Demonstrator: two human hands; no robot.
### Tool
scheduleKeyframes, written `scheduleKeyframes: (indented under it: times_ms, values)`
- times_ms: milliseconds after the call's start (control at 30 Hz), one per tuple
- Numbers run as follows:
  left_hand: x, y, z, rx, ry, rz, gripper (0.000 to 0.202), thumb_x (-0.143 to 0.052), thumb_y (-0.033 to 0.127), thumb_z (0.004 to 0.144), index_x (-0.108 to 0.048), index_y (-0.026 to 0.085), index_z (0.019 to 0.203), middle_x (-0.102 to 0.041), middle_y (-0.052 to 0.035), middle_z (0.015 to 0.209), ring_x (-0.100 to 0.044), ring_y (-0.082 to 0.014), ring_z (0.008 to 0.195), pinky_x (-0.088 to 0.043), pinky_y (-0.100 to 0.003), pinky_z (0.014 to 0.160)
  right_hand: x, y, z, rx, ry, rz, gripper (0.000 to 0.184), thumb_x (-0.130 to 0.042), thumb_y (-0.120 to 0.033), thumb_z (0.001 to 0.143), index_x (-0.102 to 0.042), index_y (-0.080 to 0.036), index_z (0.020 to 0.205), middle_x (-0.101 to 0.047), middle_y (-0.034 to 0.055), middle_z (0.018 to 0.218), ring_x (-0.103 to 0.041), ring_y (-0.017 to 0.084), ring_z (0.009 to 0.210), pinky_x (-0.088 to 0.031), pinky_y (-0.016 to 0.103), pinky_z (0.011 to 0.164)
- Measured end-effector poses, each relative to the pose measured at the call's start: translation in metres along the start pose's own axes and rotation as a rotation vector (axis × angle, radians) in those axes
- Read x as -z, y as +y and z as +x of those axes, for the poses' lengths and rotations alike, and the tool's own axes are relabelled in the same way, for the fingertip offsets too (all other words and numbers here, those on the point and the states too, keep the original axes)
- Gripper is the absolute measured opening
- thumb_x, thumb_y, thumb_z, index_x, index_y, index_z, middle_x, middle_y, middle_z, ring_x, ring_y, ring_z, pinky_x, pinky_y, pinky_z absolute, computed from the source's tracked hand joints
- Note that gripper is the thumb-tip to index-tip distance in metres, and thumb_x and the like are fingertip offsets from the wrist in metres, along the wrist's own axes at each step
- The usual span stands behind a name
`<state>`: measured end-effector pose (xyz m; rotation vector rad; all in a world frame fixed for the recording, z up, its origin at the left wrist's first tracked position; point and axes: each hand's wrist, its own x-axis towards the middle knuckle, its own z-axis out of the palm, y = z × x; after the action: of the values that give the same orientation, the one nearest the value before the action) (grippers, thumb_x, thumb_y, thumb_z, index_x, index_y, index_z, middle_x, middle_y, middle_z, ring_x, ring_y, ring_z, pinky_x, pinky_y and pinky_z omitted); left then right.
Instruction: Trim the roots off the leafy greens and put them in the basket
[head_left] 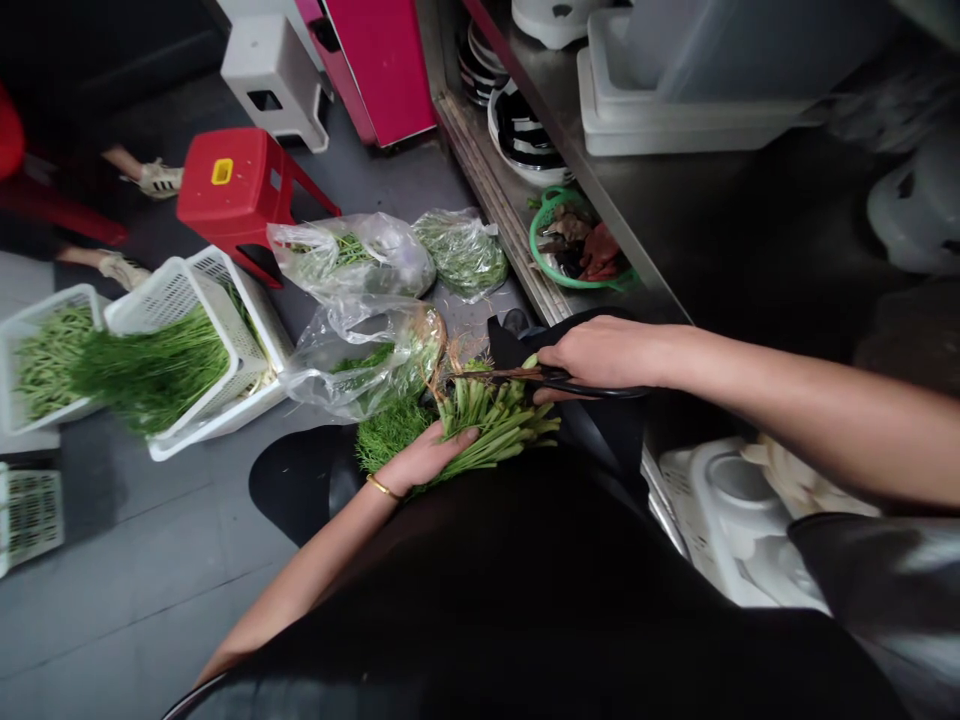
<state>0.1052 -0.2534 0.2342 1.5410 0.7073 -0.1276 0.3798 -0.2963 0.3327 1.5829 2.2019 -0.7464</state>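
Observation:
My left hand point(424, 458), with a gold bracelet at the wrist, is closed round a bunch of feathery green herbs point(499, 425) that looks like fennel or dill. Its cut pale stalks point right, and the leaves spread to the left, over my lap. A pair of scissors point(514, 374) is gripped in my right hand point(600, 350). The dark blades lie across the upper edge of the stalks, close to some thin brown roots. Partly hidden behind my fingers are the handles. Just beyond the bunch, a clear plastic bag point(352, 345) holds more greens with roots.
Two more bags of greens point(352, 250) lie on the floor by a red stool point(232, 185). White baskets point(176, 300) with herbs and green beans stand left. A steel shelf point(600, 200) with a green colander point(544, 255) runs along the right. Another person's shoes point(159, 180) show at upper left.

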Motion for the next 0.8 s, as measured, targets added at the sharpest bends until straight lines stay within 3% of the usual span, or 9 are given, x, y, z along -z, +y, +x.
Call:
scheduleKeyframes:
  times_ms: [133, 367, 533, 800]
  values:
    - [0.0, 0.004, -0.001, -0.002, -0.012, 0.029, 0.049, -0.043, 0.052, 0.087, -0.061, 0.014, 0.113, -0.063, -0.0089, 0.122, -0.055, -0.0245, 0.111, -0.041, -0.035, 0.102, -0.001, -0.001, -0.001, -0.037, 0.01, -0.056, 0.058, -0.034, -0.065, 0.084, -0.066, -0.019, 0.099, -0.069, 0.0096, 0.076, -0.065, 0.024, 0.071, -0.035, 0.03, 0.055]
    - [0.006, 0.003, 0.001, 0.15, 0.038, 0.06, 0.048, -0.047, 0.055, 0.083, -0.067, 0.017, 0.104, -0.068, -0.0066, 0.112, -0.056, -0.0273, 0.112, -0.038, -0.039, 0.103, 0.007, -0.003, -0.01, -0.224, 0.044, -0.075, 0.063, -0.028, -0.067, 0.086, -0.063, -0.016, 0.1, -0.07, 0.0139, 0.081, -0.066, 0.028, 0.076, -0.035, 0.031, 0.055]
    - [0.012, 0.011, 0.008, 0.139, -0.042, 0.022, 0.045, -0.05, 0.054, 0.08, -0.069, 0.021, 0.102, -0.067, -0.0031, 0.117, -0.058, -0.0239, 0.112, -0.036, -0.035, 0.106, 0.009, -0.018, -0.02, -0.147, 0.018, -0.115, 0.056, -0.035, -0.061, 0.086, -0.057, -0.015, 0.109, -0.07, 0.0144, 0.081, -0.066, 0.028, 0.076, -0.038, 0.032, 0.059]
    - [0.008, 0.012, 0.01, 0.13, -0.049, 0.045, 0.051, -0.05, 0.055, 0.08, -0.069, 0.014, 0.102, -0.068, -0.0071, 0.113, -0.059, -0.0256, 0.107, -0.042, -0.035, 0.099, -0.001, -0.027, -0.008, -0.104, 0.047, -0.187, 0.053, -0.036, -0.053, 0.088, -0.057, -0.009, 0.108, -0.07, 0.0186, 0.081, -0.067, 0.031, 0.076, -0.041, 0.035, 0.059]
